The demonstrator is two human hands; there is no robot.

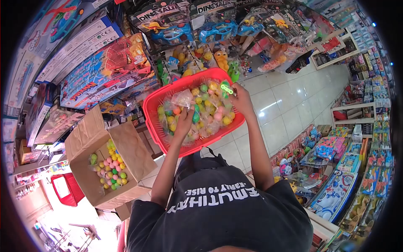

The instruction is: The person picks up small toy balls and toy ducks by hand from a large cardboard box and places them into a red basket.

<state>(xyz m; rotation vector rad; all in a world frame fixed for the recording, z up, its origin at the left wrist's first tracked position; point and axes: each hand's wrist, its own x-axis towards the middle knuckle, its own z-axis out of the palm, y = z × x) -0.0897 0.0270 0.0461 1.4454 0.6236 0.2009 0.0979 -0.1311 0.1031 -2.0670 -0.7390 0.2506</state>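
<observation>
My hands are over a bright red plastic basket (152,126) of yellow, green and pink balls (204,103); my black cloth T-shirt (218,210) carries white lettering (210,196).

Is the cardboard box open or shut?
Open: the cardboard box has its flaps spread outward, and the small colored balls inside are visible.

So both arms come up from the bottom of the view, bare from about the elbow. The left forearm (170,165) slants up toward 1 o'clock, back of the left hand (184,122) showing, fingers pointing roughly 12 to 1. Can't really tell how tight that grip is. The right forearm (257,140) leans toward 11, and the right hand (241,99) sits around 2 o'clock from the other, thumb and fingers pinched together, pointing about 10.
</observation>
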